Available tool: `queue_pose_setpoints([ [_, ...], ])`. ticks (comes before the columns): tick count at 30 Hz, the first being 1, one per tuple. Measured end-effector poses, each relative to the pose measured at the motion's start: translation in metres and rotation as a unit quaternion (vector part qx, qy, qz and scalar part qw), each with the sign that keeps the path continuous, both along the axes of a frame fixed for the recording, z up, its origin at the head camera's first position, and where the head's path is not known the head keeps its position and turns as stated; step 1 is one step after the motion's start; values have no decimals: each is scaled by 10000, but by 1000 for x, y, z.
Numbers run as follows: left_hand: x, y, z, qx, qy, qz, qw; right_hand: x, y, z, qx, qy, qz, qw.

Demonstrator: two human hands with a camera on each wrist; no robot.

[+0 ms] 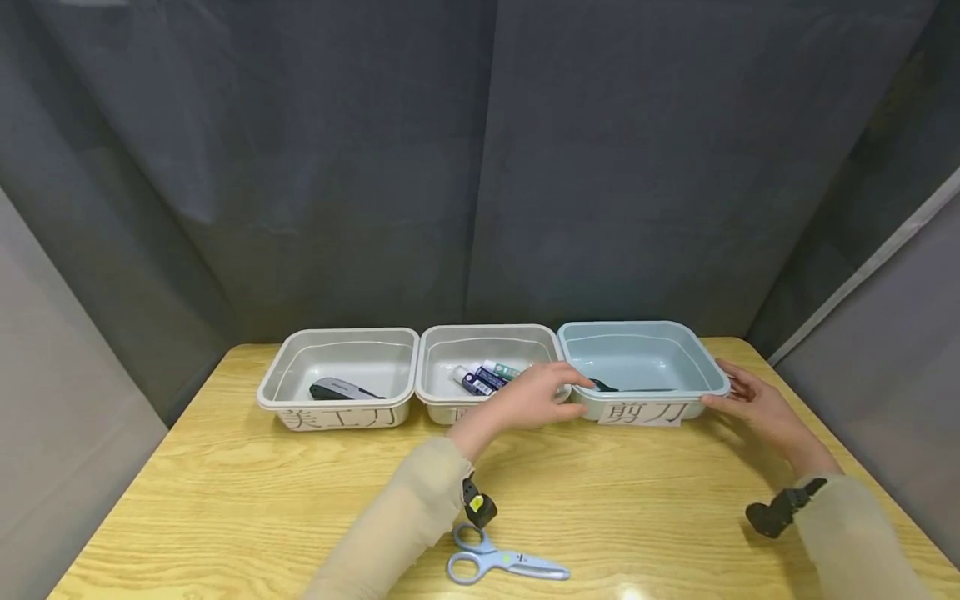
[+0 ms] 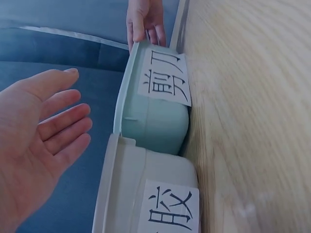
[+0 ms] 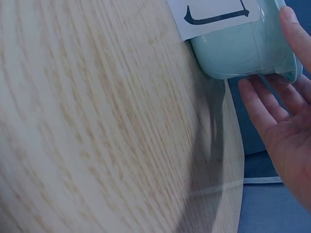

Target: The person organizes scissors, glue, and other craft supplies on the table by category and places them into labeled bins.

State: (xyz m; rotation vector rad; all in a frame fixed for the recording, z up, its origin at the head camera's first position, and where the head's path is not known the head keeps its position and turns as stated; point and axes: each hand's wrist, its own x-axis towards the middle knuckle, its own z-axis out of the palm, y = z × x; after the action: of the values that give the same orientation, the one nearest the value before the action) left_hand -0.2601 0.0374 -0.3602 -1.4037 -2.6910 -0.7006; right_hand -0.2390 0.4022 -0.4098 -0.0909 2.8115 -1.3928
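A light blue plastic bin stands at the right end of a row, with a paper label on its front. My right hand holds its right front corner, thumb at the front rim and fingers along the side. Above the bin's left front corner, my left hand reaches over the middle bin with its fingers loosely spread; the left wrist view shows no object in it. A black-handled tool lies in the blue bin, partly hidden by the front wall. Light blue scissors lie on the table beneath my left forearm.
The grey-white middle bin contains several glue sticks. In the left bin is a grey and black utility knife. Both carry paper labels. The wooden table ends at a dark curtain behind the row.
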Motion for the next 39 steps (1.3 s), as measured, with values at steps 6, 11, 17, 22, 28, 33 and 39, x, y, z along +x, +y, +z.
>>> queue_pose_setpoints([
  [6,16,-4,-1,162,31,-187,9997,0,0,-1,-46,56,21,10000],
  [11,30,-10,-5,158,-216,-408,9988,-2,0,-1,3,5,11,10000],
  [17,40,-22,-8,-136,-485,-626,9968,-4,2,-5,-49,-13,4,10000],
  [22,47,-30,-15,-441,-679,-855,9930,-4,3,-7,-88,5,21,10000],
  [28,55,-40,-24,-791,-999,-919,9876,-3,2,-7,-180,-5,70,9998],
  [33,63,-48,-32,-944,-1162,-976,9839,-4,4,-7,-162,-39,47,9999],
  [39,70,-54,-38,-1141,-1353,-997,9792,-2,4,-7,-156,42,37,9999],
])
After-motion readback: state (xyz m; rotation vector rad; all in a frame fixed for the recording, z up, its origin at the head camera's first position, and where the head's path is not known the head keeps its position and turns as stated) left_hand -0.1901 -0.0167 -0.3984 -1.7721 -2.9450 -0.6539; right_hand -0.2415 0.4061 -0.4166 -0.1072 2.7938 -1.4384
